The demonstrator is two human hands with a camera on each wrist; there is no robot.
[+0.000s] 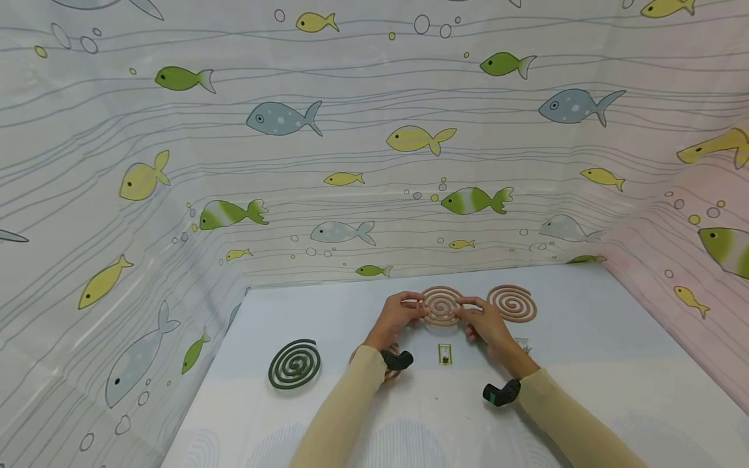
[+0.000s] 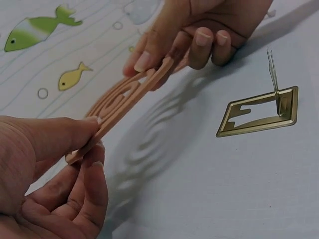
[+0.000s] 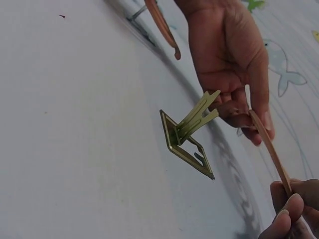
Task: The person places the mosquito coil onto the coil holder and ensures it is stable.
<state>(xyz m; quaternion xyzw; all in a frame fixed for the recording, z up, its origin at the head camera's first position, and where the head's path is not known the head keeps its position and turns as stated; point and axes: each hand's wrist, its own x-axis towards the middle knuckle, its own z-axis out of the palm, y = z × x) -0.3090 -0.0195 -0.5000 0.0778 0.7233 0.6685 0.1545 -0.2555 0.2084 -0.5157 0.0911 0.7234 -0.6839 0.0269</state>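
Both hands hold one brown mosquito coil (image 1: pixel 441 307) up above the table, seen nearly edge-on and tilted in the wrist views. My left hand (image 1: pixel 400 315) pinches its left edge between thumb and fingers. On the opposite edge, my right hand (image 1: pixel 484 324) pinches it the same way. Below the coil, a gold-coloured metal coil stand (image 2: pixel 259 113) lies on the table, its thin forked prong (image 3: pixel 197 119) bent upright from the frame. The coil's spiral shadow falls on the table beside the stand.
Another brown coil (image 1: pixel 512 303) lies behind the right hand. A further brown coil (image 3: pixel 162 30) sits raised near the left forearm, partly hidden by it in the head view. A dark green coil (image 1: pixel 295 364) is at the left. One small metal piece (image 1: pixel 523 346) lies by the right wrist.
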